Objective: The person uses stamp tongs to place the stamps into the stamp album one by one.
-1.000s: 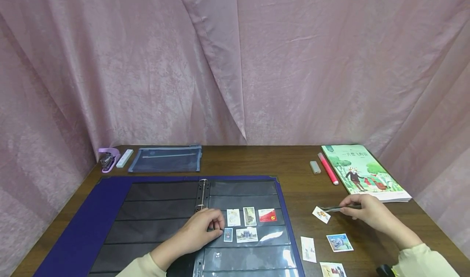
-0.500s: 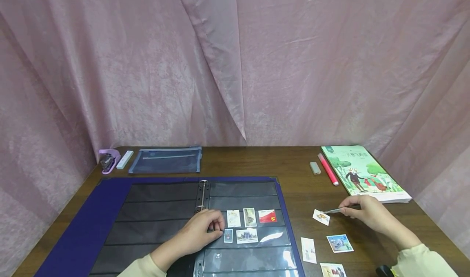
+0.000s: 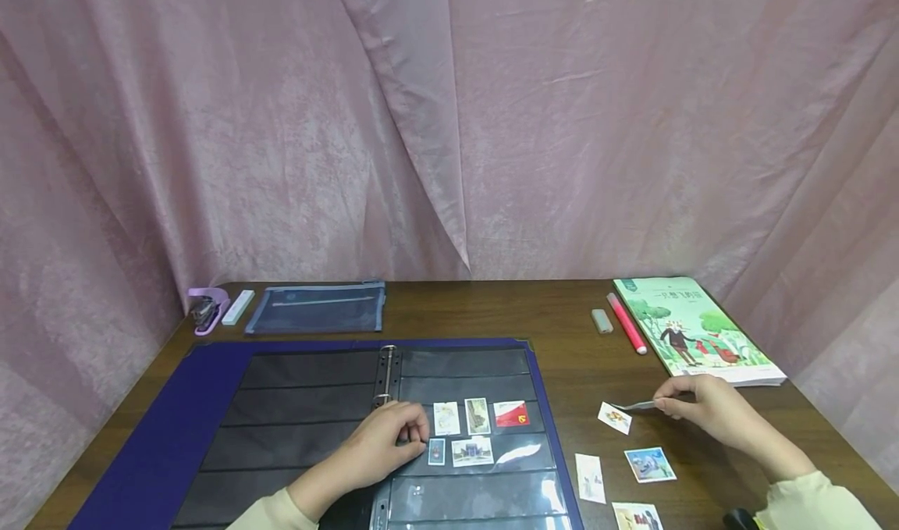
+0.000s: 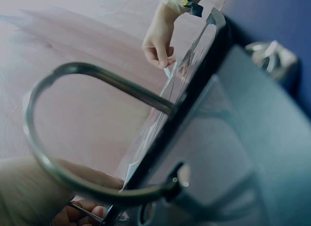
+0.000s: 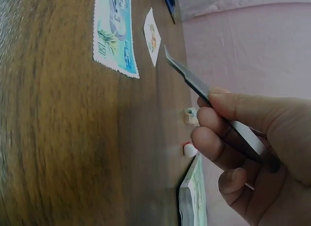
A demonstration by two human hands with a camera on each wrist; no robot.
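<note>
My right hand (image 3: pixel 709 409) pinches metal tweezers (image 5: pixel 194 82) between thumb and fingers, their bent tips pointing at a small white stamp (image 5: pixel 152 37) with an orange picture. In the right wrist view a narrow gap shows between tips and stamp. A blue picture stamp (image 3: pixel 650 465), a pale upright stamp (image 3: pixel 590 478) and a partly cut-off stamp (image 3: pixel 636 516) lie nearby. My left hand (image 3: pixel 386 440), fingers loosely curled, rests on the open stamp album (image 3: pixel 316 413) by its rings. Beside its fingertips sits a small blue stamp (image 3: pixel 437 451); a building stamp (image 3: pixel 472 450) is alongside.
More stamps, including a red one (image 3: pixel 512 414), sit one row up. Metal rings (image 4: pixel 73 70) rise from the album's spine. A green book (image 3: pixel 695 331), pink marker (image 3: pixel 627 323) and eraser (image 3: pixel 602 321) lie back right; a mesh pouch (image 3: pixel 316 309) and purple stapler (image 3: pixel 208 310) back left.
The orange-picture stamp has shifted slightly toward the near side, and its tilt has changed. My right hand with the tweezers has drawn a little to the right. My left hand stays put.
</note>
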